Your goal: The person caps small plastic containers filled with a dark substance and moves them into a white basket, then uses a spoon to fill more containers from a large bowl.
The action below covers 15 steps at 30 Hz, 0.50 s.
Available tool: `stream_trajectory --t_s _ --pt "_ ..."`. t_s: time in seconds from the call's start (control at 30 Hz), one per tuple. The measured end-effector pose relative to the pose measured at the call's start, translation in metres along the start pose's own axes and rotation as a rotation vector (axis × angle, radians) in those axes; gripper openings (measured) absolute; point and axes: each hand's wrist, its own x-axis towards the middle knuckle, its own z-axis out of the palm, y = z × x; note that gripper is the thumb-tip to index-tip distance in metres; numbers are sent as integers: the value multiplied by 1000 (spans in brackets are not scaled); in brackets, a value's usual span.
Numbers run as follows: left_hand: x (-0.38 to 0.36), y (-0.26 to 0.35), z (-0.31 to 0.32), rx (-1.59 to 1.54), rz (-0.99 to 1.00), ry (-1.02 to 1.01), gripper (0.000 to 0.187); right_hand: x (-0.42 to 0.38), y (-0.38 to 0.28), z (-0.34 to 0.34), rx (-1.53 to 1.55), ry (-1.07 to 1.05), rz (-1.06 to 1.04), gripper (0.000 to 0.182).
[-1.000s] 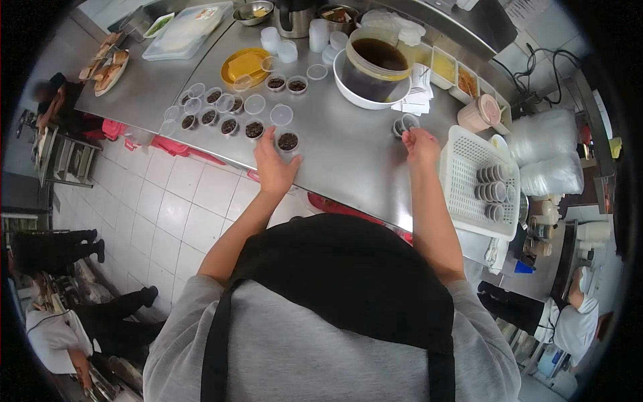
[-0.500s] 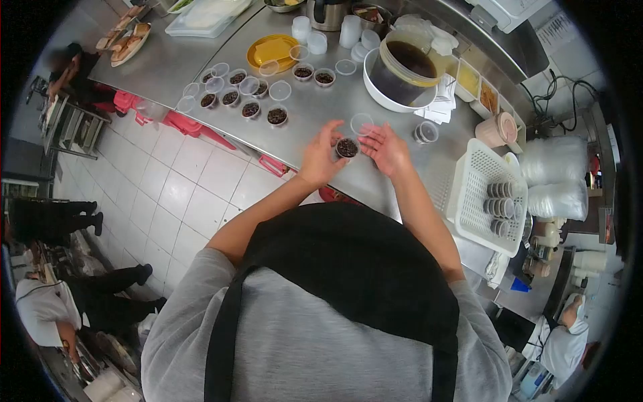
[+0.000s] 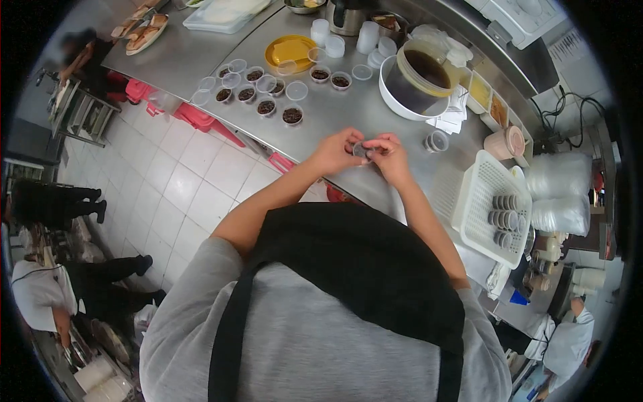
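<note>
You're gripping one small cup [image 3: 362, 151] in both hands, over the near edge of the steel surface [image 3: 335, 110]. Left hand [image 3: 336, 153] is curling its fingers and thumb around the cup's left side; right hand [image 3: 390, 159] is closing on its right side and top. Cup is sitting between the two sets of fingertips, touching both hands. Fingers are hiding most of it, so can't tell how its lid is seating.

Left of your left hand, well apart, filled cups [image 3: 292, 116] are standing uncovered, dark contents showing, with clear lids [image 3: 298, 91] lying among them. Right of your right hand, clear lids or cups [image 3: 437, 141] are sitting near the white basket [image 3: 482, 175], which is holding rows of small cups [image 3: 507, 220]. On the far side, a bucket of dark liquid [image 3: 423, 75] is standing in a white bowl [image 3: 390, 94].
</note>
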Motion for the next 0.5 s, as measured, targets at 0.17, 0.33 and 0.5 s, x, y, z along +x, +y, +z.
stream_trajectory --t_s 0.17,0.33,0.5 --pt "23 -6 -1 90 -125 -32 48 7 -7 -6 -125 -54 64 22" --pt "42 16 -3 369 -243 -140 43 31 -13 -14 -119 -187 416 26" --pt "52 22 -1 541 -251 -224 45 55 -20 -19 -199 -373 556 25"
